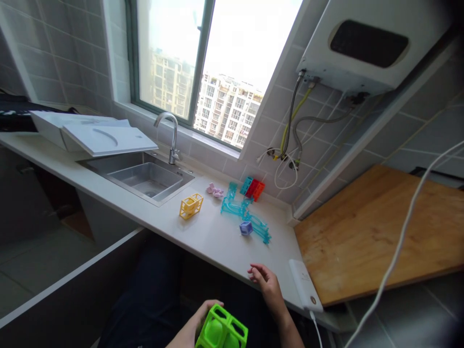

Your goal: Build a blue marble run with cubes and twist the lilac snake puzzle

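My left hand point(200, 317) is closed around a bright green plastic block point(227, 328), an open-sided frame with rounded balls inside, low in the view. Its fingers are mostly hidden behind the block. My right hand point(267, 285) hovers by the counter's front edge, fingers loosely bent and apart, holding nothing. Beyond it on the counter sits a small blue-purple cube frame point(246, 228), beside a row of translucent turquoise plastic pieces point(237, 208). A yellow frame block point(191, 206) with a rounded shape inside stands to the left. Pale pink pieces point(215, 191) lie farther back.
Against the wall are red blocks point(254, 189) and a teal block point(246, 185). A steel sink point(181, 186) with a tap point(174, 140) lies left, a white box point(108, 140) at its back. To the right are a white power strip point(305, 286), a hanging cable point(395, 256) and a wooden board point(380, 232).
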`<action>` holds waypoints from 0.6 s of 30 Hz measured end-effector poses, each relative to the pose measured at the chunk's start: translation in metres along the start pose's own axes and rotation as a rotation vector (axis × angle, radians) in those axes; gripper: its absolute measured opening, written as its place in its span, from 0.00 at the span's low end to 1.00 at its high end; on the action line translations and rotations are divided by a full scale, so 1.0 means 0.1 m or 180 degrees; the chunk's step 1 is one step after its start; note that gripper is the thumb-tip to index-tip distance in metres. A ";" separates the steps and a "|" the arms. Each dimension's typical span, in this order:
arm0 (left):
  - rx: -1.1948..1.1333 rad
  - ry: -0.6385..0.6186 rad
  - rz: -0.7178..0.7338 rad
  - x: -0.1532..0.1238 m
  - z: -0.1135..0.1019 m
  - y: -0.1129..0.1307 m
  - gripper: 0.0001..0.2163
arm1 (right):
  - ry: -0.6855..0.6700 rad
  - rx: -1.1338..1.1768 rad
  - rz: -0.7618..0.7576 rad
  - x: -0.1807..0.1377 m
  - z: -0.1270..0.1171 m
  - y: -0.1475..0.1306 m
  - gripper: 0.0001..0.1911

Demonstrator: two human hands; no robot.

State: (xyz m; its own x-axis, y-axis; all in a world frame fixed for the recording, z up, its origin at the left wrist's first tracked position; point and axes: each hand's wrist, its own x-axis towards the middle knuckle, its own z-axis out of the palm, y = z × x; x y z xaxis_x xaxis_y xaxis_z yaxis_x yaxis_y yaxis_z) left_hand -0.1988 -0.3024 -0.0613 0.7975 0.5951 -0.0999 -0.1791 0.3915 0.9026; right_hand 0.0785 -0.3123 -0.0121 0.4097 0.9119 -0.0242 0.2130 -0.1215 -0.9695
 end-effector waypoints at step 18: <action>0.1049 0.0792 0.0278 -0.24 -0.03 0.67 0.39 | -0.2554 -0.1405 -0.1099 -0.36 0.53 -1.41 0.33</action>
State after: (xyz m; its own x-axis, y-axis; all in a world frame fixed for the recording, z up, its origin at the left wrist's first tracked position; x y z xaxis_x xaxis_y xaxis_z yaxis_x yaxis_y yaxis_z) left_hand -0.2316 -0.2884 0.0007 0.6168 0.7831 -0.0788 -0.0137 0.1108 0.9937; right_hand -0.0131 -0.3078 0.1126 -0.4277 0.9009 -0.0736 0.5877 0.2153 -0.7799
